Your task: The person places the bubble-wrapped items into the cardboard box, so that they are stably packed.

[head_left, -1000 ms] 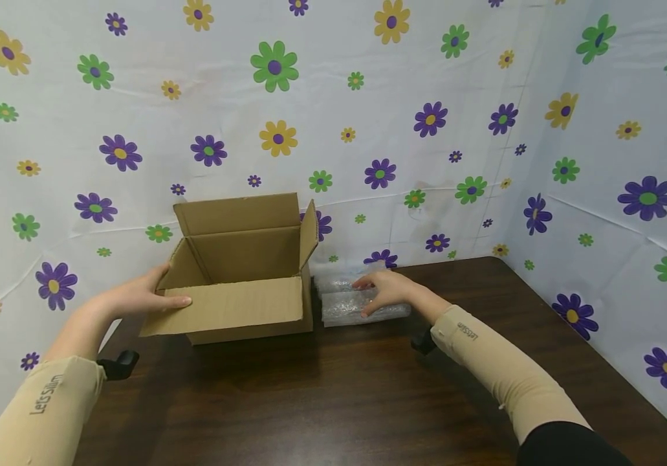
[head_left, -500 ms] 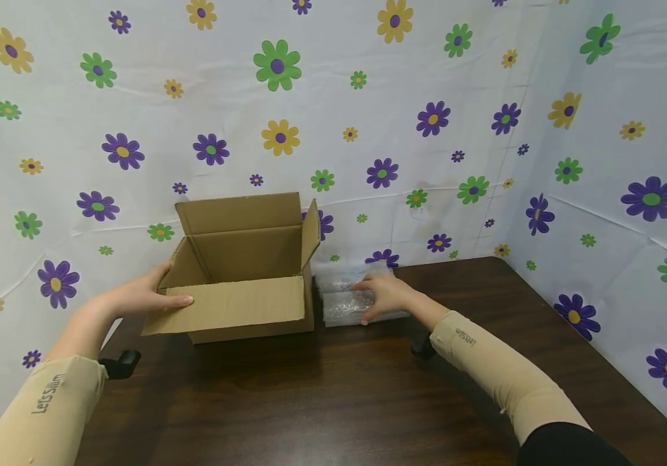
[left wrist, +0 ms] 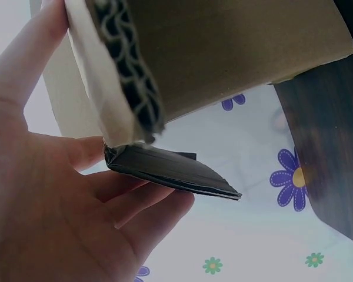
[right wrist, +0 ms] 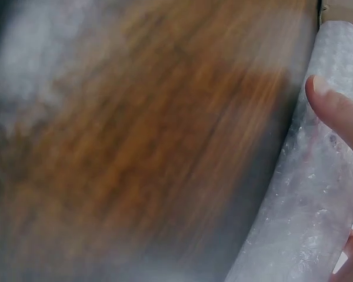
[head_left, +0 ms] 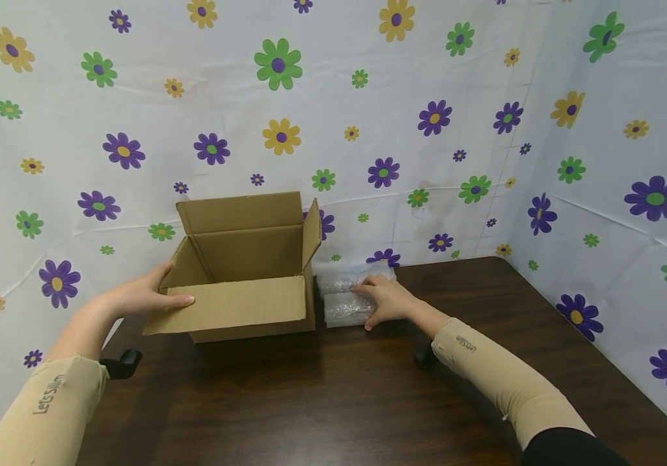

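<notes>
Two clear bubble-wrap rolls [head_left: 349, 294] under right hand's [head_left: 388, 299] curled grip; left hand [head_left: 143, 294] holds box flap [head_left: 234, 309].

Bright, even light; head view sharp, right wrist view heavily motion-blurred

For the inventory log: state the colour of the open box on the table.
Plain brown cardboard; the cardboard box shows best in the head view.
</notes>
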Demonstrator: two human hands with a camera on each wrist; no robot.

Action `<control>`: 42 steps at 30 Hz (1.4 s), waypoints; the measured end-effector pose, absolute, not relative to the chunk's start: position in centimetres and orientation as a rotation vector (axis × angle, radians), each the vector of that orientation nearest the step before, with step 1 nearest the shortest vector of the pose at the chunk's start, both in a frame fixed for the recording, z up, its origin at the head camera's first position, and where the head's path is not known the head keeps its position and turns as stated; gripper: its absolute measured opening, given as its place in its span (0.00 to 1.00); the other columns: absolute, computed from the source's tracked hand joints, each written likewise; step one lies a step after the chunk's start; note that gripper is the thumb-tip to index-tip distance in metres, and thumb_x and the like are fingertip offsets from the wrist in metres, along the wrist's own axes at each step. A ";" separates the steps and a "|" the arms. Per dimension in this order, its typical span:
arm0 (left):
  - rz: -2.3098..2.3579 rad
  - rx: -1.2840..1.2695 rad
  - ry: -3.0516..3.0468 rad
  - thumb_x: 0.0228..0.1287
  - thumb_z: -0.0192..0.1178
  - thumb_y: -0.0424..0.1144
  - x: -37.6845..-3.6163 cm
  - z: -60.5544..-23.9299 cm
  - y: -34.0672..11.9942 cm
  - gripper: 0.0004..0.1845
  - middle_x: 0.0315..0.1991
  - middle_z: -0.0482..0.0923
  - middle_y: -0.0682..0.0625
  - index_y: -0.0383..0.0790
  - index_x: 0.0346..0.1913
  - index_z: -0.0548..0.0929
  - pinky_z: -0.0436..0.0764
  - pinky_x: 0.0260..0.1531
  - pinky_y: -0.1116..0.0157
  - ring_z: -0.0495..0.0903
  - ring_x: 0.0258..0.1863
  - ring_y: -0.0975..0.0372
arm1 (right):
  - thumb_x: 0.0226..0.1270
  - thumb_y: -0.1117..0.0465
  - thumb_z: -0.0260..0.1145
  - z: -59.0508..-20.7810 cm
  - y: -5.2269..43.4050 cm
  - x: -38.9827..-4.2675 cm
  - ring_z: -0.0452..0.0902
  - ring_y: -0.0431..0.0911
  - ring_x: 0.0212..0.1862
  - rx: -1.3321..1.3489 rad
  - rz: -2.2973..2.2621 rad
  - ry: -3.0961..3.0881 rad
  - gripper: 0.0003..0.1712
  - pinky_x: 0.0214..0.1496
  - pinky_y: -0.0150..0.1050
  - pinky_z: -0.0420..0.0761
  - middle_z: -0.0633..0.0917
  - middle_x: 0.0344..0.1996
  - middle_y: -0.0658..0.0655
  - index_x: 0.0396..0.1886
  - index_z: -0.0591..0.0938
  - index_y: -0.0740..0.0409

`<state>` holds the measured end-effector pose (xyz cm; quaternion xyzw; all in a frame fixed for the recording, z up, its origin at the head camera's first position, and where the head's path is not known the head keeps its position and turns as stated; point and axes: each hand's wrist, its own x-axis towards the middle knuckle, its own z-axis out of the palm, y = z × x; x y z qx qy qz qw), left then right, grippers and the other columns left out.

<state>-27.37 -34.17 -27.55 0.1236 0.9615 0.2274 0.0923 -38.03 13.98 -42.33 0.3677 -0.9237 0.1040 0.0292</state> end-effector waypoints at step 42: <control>0.674 0.374 2.857 0.63 0.62 0.55 -27.3 -27.6 -34.2 0.58 0.69 0.39 0.17 0.18 0.71 0.37 0.53 0.60 0.31 0.45 0.66 0.26 | 0.40 0.47 0.81 -36.7 15.1 -37.7 0.75 0.50 0.54 1.104 0.349 -2.918 0.45 0.54 0.51 0.77 0.74 0.60 0.56 0.63 0.77 0.49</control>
